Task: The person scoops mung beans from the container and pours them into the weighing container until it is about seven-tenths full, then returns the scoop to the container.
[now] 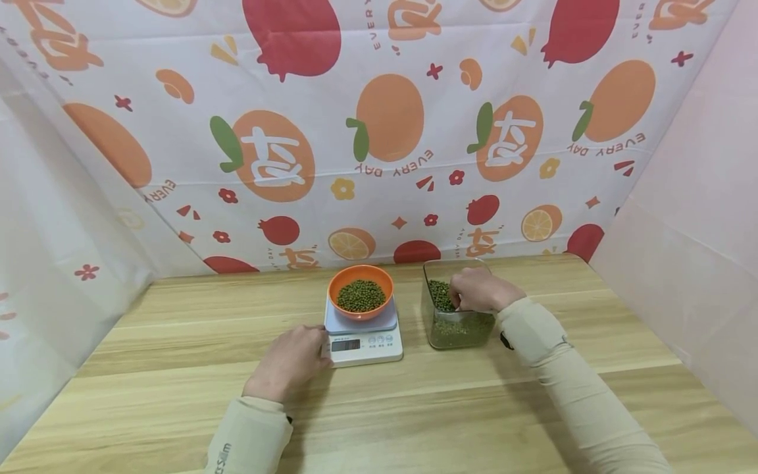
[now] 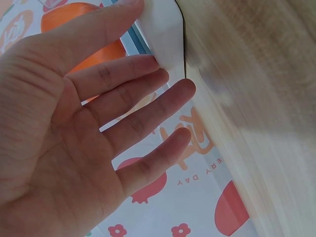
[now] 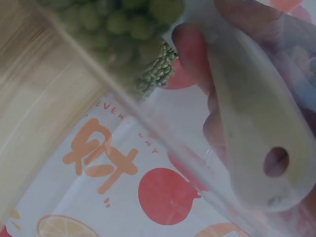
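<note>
A white digital kitchen scale (image 1: 386, 353) stands on the table with an orange bowl (image 1: 387, 289) on its platform. Green mung beans (image 1: 361, 296) lie in the bowl. At the scale's left edge is my left hand (image 1: 291, 361), its fingers straight and the thumb against the side in the left wrist view. My right hand (image 1: 481, 289) reaches into a clear square container (image 1: 462, 317) of mung beans. Seen through the wall in the right wrist view, it grips a pale spoon handle (image 3: 256, 123) with a round hole near the end. The spoon's head is hidden.
Under everything is a wooden tabletop (image 1: 414, 421). A fruit-printed white cloth (image 1: 331, 145) hangs behind its back edge, and pale cloth (image 1: 699, 230) hangs at the right side. The container stands to the right of the scale, with a gap between them.
</note>
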Demonstrator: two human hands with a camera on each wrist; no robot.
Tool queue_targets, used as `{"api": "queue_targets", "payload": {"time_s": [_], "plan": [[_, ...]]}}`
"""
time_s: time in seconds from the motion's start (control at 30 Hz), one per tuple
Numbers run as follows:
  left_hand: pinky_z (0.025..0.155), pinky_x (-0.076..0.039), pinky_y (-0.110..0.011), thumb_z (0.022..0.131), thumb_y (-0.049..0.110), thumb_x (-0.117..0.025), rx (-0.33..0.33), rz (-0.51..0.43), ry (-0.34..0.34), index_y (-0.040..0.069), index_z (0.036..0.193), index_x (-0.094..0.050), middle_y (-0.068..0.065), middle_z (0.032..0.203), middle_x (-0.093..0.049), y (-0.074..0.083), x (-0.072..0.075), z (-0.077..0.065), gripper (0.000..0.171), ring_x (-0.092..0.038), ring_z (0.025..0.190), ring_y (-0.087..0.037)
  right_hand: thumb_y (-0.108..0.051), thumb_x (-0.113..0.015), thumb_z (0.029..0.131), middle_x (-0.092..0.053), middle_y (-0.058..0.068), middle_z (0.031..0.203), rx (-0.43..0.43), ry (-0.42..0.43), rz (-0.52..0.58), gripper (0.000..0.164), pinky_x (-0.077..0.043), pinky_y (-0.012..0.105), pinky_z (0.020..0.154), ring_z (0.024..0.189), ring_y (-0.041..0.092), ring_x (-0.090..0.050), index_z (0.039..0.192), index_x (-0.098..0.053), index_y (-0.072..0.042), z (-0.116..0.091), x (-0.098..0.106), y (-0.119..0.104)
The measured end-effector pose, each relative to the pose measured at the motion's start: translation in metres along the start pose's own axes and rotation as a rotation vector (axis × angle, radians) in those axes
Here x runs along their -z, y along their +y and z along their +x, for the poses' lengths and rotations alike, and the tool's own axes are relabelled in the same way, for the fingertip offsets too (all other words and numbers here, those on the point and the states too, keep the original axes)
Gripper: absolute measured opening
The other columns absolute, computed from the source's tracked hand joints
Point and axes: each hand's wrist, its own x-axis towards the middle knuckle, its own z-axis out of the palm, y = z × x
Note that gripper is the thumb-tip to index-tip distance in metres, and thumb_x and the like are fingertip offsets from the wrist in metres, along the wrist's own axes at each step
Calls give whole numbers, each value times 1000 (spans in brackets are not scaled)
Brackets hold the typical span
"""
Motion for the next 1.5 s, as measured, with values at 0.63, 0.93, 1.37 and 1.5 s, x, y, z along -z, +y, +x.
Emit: {"api": "queue_targets", "payload": {"time_s": [0.63, 0.93, 1.37, 1.5], "plan": [[54, -44, -32, 65, 14, -78, 3, 3, -20, 3, 83, -65, -1, 73, -59, 0, -2, 0, 24, -44, 58, -13, 6, -58, 70, -54, -7, 67, 28, 7, 22, 25, -43, 28, 56, 62, 10, -47, 64, -60, -18, -2, -1, 4], [54, -44, -32, 65, 15, -78, 5, 8, -25, 3, 83, -65, -1, 72, -58, -1, -1, 1, 26, -44, 58, -13, 6, -60, 69, -54, -7, 65, 51, 31, 29, 25, -44, 28, 55, 60, 10, -46, 62, -59, -18, -2, 1, 5], [53, -43, -31, 65, 15, -78, 8, 8, -24, 4, 82, -65, -1, 71, -58, -1, 0, 2, 24, -43, 57, -13, 6, -55, 67, -53, -6, 65, 38, 69, 45, 25, -40, 28, 56, 62, 12, -45, 63, -58, -19, -4, 5, 8], [53, -43, -31, 65, 14, -78, 6, 3, -19, 4, 82, -65, -1, 71, -59, -1, 0, 2, 23, -43, 57, -13, 7, -55, 66, -50, -7, 61, 50, 89, 39, 26, -37, 27, 53, 59, 11, -43, 60, -56, -18, -4, 4, 8]]}}
